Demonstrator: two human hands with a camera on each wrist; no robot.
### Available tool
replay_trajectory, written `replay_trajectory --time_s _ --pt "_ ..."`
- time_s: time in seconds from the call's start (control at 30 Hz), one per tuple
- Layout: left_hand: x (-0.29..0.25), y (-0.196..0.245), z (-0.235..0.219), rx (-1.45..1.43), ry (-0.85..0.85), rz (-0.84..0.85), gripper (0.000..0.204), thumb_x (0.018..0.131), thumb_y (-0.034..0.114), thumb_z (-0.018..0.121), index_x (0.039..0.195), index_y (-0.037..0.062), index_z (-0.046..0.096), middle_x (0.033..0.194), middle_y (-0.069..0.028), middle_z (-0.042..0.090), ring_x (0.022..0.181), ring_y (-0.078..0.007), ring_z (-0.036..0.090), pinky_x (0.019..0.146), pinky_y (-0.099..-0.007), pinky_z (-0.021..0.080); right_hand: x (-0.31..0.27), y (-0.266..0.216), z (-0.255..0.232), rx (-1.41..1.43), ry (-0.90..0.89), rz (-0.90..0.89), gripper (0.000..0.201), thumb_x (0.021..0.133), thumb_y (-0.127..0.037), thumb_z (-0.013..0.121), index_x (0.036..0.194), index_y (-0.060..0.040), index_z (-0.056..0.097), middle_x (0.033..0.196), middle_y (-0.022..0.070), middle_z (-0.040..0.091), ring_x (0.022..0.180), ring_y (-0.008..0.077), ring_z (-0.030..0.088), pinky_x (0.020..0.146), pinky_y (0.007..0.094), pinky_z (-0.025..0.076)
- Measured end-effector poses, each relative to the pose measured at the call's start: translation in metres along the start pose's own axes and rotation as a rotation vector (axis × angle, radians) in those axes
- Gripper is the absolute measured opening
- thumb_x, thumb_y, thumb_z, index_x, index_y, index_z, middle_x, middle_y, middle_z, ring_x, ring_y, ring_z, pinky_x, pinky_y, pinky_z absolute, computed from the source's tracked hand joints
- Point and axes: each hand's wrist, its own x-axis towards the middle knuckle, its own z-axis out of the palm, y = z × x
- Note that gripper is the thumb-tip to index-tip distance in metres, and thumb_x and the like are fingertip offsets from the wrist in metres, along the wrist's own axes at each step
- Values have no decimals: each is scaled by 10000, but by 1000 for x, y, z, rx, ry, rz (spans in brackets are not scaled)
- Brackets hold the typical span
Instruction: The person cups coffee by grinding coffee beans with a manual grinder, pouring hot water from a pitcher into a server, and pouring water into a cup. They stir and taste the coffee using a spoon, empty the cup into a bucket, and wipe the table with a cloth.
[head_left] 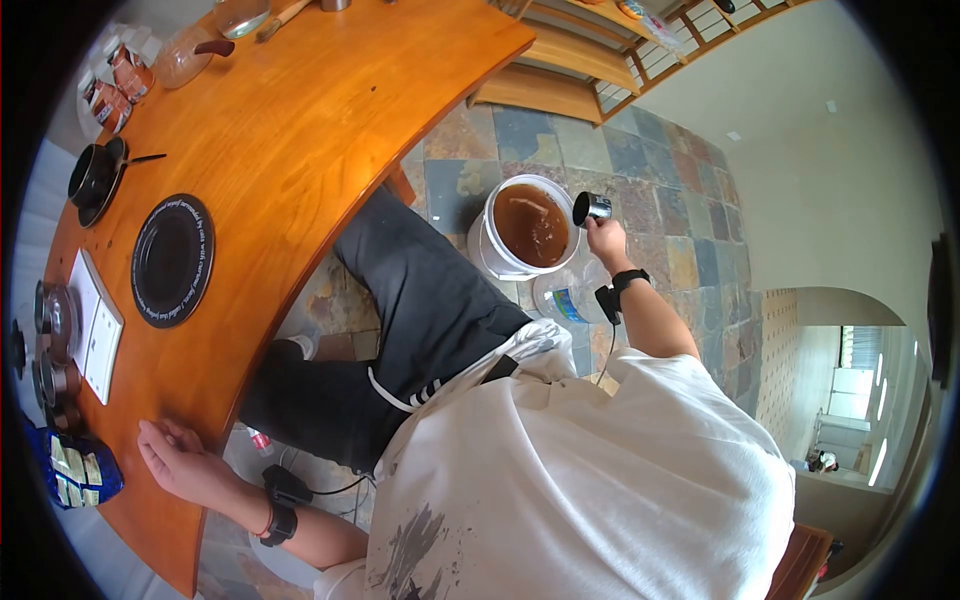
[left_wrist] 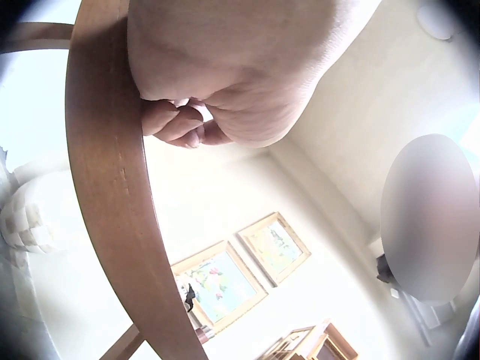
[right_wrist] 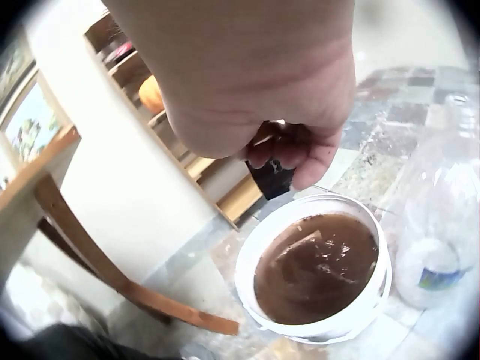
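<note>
The right hand [head_left: 606,240] grips a small black cup [head_left: 591,208] beside the rim of a white bucket [head_left: 487,246] that stands on the floor, holding brown liquid [head_left: 531,225]. In the right wrist view the fingers [right_wrist: 315,161] curl at the dark cup [right_wrist: 271,180] above the bucket's far edge; most of the cup is hidden by the hand. The left hand [head_left: 183,465] rests at the wooden table's [head_left: 330,120] near edge, fingers loosely bent, holding nothing. From below, the left wrist view shows this hand [left_wrist: 225,67] against the table edge [left_wrist: 112,165].
A clear plastic bottle [head_left: 562,298] stands beside the bucket. On the table are a black plate [head_left: 172,261], a black cup on a saucer [head_left: 92,176], a white flat device [head_left: 97,325], glass vessels [head_left: 183,60] and a blue bag [head_left: 75,470]. Wooden shelves [head_left: 545,95] stand beyond.
</note>
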Motion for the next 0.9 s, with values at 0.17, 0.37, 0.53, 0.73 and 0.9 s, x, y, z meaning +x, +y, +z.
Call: replay_trajectory --time_s 0.17,0.37,0.53,0.73,0.9 --pt "2 -4 -1 -15 14 1 259 1036 264 628 875 63 602 733 24 507 609 -21 407 514 -173 271 -27 -6 -16 939 -235 223 272 1021 -320 623 923 -69 662 786 24 635 703 150 638 683 304 571" --pt "0 0 2 10 0 27 246 1041 258 620 899 57 618 707 28 498 581 -17 392 509 -173 262 -68 -58 -58 1208 -421 -39 263 1049 -300 597 934 -72 659 848 15 651 797 127 662 706 279 528" --pt "-3 2 3 5 -42 32 273 1051 249 599 840 77 572 671 40 451 553 -13 363 500 -180 241 -92 -117 -107 1193 -596 -357 257 1077 -242 541 1001 -32 669 989 55 683 868 146 640 774 306 504" --pt "-2 -3 2 -20 -73 67 273 1056 239 589 822 103 553 665 50 435 544 -16 327 495 -199 199 -125 -192 -137 1248 -687 -711 322 1072 -207 533 891 2 699 1005 84 707 850 135 647 774 284 512" --pt "6 -15 0 -53 -95 106 311 1067 247 578 787 130 509 642 54 430 513 -13 315 457 -200 203 -156 -269 -133 1324 -930 -799 348 1082 -261 510 839 -42 628 1031 118 712 795 158 667 733 286 521"
